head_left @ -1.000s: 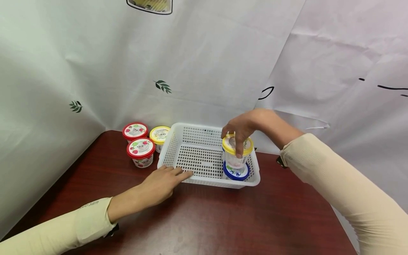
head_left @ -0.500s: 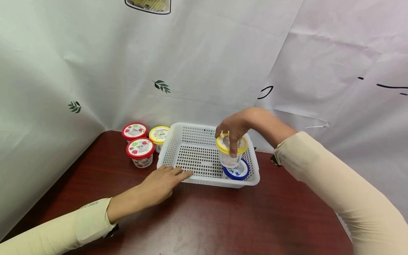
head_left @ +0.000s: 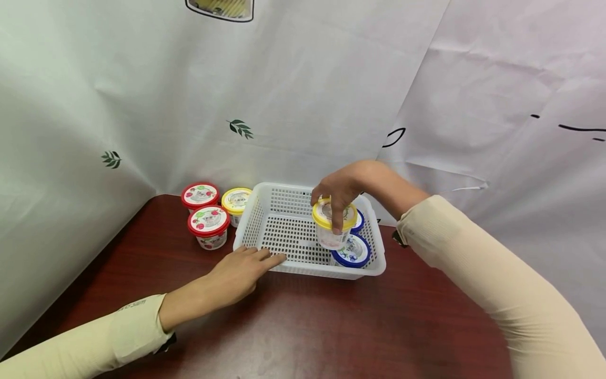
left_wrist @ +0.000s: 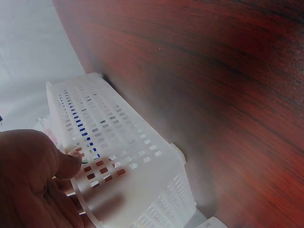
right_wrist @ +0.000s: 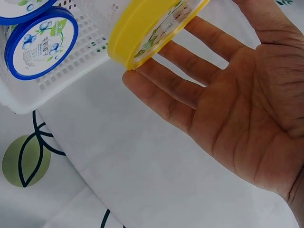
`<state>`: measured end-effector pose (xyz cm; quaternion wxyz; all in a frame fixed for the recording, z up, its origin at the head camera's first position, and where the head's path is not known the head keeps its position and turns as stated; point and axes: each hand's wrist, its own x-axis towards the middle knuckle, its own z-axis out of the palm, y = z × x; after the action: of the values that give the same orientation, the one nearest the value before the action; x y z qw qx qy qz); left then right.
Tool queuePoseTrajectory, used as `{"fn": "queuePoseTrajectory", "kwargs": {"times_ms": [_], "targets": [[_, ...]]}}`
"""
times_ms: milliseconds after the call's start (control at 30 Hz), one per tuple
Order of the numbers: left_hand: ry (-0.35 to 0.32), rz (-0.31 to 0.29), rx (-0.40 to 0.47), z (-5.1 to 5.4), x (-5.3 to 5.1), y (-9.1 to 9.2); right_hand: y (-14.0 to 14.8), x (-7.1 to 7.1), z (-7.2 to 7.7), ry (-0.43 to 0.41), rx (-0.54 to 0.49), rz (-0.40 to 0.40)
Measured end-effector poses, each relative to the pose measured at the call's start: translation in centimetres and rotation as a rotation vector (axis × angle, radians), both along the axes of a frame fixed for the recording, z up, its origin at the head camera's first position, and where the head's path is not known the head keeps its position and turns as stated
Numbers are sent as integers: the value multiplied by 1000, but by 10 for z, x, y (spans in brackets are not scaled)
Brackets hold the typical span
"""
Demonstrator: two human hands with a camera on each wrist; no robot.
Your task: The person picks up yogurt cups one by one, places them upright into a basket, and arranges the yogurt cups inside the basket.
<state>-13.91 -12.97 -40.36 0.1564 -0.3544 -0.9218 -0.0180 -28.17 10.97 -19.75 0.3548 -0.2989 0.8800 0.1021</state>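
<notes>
My right hand holds a clear tub with a yellow lid from above, by the lid's sides. This tub is upright over the right half of a white plastic basket; whether it touches the floor is unclear. Beside it in the basket stand two blue-lidded tubs, the front one in fuller view and the rear one partly hidden. At the front left corner my left hand grips the basket rim. In the left wrist view the thumb lies against the outer wall, fingers over the rim.
Left of the basket stand two red-lidded tubs, one in front and one behind, and a yellow-lidded tub. They sit on the dark red wooden table. White printed cloth hangs close behind.
My right hand has moved left with the yellow-lidded tub, from above the blue-lidded tubs to beside them. The rear blue-lidded tub has come into view. My left hand stays put.
</notes>
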Motion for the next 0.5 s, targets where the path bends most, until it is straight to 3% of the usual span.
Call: {"fn": "queuePoseTrajectory", "kwargs": {"times_ms": [500], "targets": [[-11, 1, -5, -1, -2, 0, -13, -1, -8, 10, 14, 56]]}}
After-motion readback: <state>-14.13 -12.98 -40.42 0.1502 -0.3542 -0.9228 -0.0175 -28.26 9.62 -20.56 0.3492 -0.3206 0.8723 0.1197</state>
